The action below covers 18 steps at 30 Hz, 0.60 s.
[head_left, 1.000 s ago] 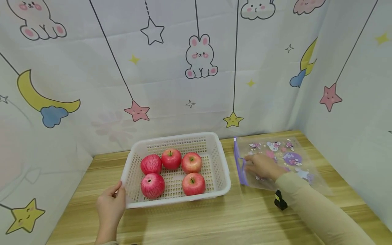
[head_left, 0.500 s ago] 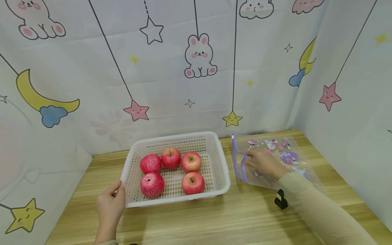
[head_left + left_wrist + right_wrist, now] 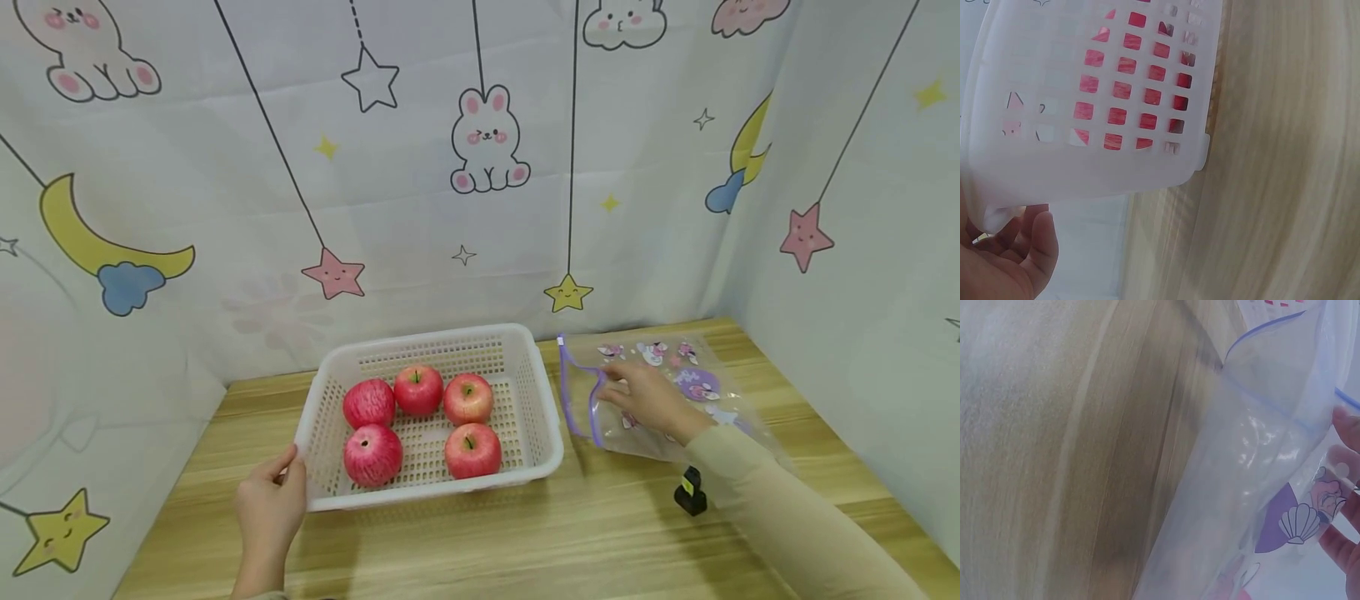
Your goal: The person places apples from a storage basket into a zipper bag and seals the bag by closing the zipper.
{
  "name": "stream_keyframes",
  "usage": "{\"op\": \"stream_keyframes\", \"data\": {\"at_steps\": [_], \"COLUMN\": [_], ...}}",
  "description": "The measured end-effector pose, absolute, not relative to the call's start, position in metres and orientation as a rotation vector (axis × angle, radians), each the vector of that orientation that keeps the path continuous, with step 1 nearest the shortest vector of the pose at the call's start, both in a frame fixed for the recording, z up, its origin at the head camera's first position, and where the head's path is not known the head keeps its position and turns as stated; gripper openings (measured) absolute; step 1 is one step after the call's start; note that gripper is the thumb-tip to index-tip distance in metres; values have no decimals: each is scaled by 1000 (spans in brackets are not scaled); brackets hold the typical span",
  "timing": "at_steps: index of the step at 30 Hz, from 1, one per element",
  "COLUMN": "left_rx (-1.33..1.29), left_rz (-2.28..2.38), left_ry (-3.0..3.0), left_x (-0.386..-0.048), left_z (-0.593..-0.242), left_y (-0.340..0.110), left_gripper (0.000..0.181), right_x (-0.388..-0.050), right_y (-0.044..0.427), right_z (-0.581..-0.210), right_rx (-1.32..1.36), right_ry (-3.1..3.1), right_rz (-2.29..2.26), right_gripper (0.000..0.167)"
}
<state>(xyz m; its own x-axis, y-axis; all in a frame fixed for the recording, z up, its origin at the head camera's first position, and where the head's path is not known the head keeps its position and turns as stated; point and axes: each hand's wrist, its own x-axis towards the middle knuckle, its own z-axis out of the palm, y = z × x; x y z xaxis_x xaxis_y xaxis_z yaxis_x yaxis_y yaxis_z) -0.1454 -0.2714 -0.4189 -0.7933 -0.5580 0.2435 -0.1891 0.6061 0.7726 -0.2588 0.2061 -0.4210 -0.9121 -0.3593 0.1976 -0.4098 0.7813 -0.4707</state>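
A white perforated basket [image 3: 427,496] holds several red apples [image 3: 473,451]. My left hand [image 3: 272,508] grips its near left corner; in the left wrist view the fingers [image 3: 1041,250] curl at the rim of the basket [image 3: 1085,175]. To the right lies a clear zip bag [image 3: 645,442] with purple edging and printed figures. My right hand [image 3: 656,402] pinches the upper layer at its mouth, which gapes towards the basket. The right wrist view shows the bag [image 3: 1229,462] lifted open beside my right hand [image 3: 1344,519].
A small black object [image 3: 691,492] with a yellow mark stands on the wooden table [image 3: 525,550], close to my right sleeve [image 3: 795,508]. A patterned white cloth [image 3: 420,275] hangs behind and along both sides.
My right hand has raised the upper edge of the bag's mouth, and the gap has widened. The bag has shifted slightly left. My left hand and the basket have stayed in place.
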Motion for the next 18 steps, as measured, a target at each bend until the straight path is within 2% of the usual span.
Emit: {"op": "stream_keyframes", "data": {"at_steps": [8,18], "left_rx": [612,618], "left_rz": [-1044,-1045], "left_ry": [-2380,-2379], "left_x": [-146,-146], "left_z": [-419,-420], "left_y": [-271,-272], "left_gripper": [27,28], "right_x": [-255,-254], "right_y": [206,203], "right_z": [-416,-410], "right_rx": [608,680], "right_ry": [-2829,-2757], "right_rz": [873,919], "right_gripper": [51,48]}}
